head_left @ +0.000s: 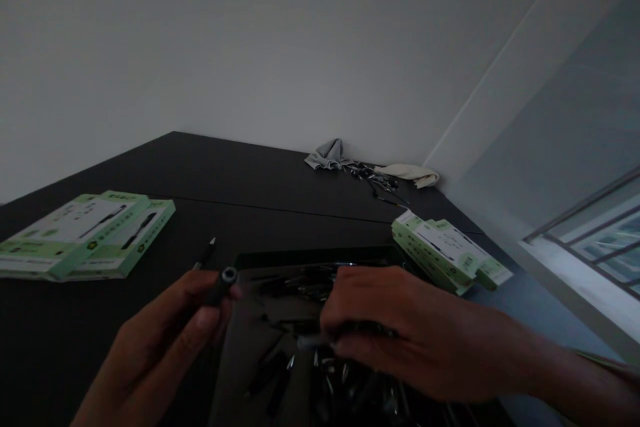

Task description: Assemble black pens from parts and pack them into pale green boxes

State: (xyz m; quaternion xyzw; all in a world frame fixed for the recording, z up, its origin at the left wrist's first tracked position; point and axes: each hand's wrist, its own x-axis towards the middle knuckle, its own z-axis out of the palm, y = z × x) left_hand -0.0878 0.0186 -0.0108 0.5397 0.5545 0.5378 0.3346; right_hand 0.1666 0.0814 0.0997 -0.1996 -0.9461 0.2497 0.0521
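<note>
My left hand [170, 337] is closed around a dark pen barrel [220, 287], whose round hollow end points up towards me. Just beyond those fingers a pen with a pale pointed tip [206, 252] shows; whether it lies on the table or is held too, I cannot tell. Over a dark tray [227, 373], my right hand [395, 333] is closed with thumb and fingers pinched on a small greyish, blurred piece [311, 341]. Below and around it in the tray lie several black pens and pen parts [280, 380], some with shiny metal tips. My right hand hides part of the tray.
Green-and-white pen boxes [107, 230] lie stacked on the left of the black table [240, 177]. More such boxes [450, 247] stand beyond the tray at right. Near the wall are a grey cloth [327, 155], a heap of pen parts [375, 177] and a cream cloth [410, 173].
</note>
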